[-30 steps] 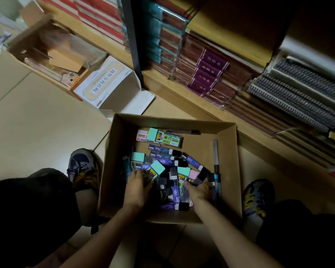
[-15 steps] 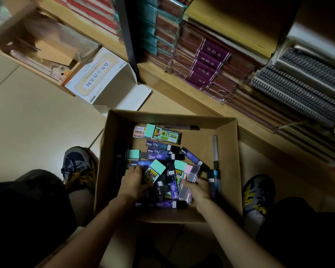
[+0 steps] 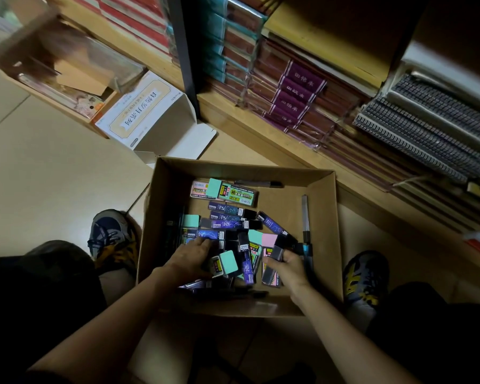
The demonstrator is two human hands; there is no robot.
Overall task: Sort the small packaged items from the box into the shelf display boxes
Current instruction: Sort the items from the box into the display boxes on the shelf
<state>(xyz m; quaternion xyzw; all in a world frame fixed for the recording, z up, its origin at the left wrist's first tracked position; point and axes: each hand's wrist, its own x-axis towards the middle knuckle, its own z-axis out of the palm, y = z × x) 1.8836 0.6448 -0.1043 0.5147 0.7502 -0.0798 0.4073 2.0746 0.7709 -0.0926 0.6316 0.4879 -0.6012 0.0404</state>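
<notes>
An open cardboard box [image 3: 320,217] sits on the floor between my feet, holding several small packs in purple, black, mint and pink. My left hand [image 3: 190,257] lies on the pile at the box's left side, fingers curled round a mint-capped pack [image 3: 224,263]. My right hand [image 3: 290,266] is at the right of the pile and grips a dark slim pack [image 3: 272,261] that stands up between thumb and fingers. More packs, such as the green-labelled one [image 3: 234,194], lie loose toward the box's far wall.
A white printed carton [image 3: 144,112] with its flap open lies beyond the box at the left. A wooden shelf [image 3: 261,131] with stacked notebooks runs along the back and right. My two shoes [image 3: 110,234] flank the box; a long pen [image 3: 305,217] lies by its right wall.
My right hand has lifted a dark slim pack out of the pile. My left hand has drawn a mint-capped pack toward the near side. The view shifted slightly.
</notes>
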